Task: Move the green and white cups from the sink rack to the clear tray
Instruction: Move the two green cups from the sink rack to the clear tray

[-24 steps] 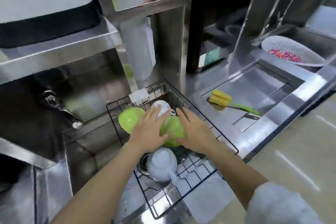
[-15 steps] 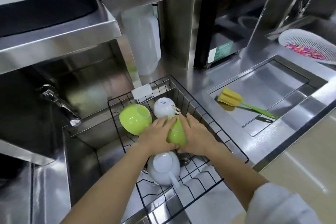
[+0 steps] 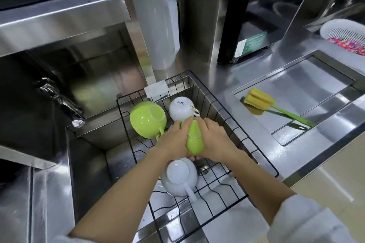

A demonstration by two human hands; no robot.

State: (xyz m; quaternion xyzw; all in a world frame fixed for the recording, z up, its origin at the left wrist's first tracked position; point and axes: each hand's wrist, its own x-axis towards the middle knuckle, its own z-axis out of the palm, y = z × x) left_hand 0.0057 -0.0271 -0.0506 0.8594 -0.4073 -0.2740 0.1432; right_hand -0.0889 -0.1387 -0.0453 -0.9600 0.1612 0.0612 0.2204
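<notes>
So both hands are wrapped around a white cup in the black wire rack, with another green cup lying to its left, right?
Not quite. The cup held between the left hand and right hand is green, not white, as the head view shows. The rest holds: it is over the black wire rack, and another green cup lies to its left.

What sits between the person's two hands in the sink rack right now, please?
In the head view, a green cup is clasped between the left hand and right hand.

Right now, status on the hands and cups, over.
Left hand and right hand both grip one green cup over the rack. Three cups still racked. Tray not in view.
</notes>
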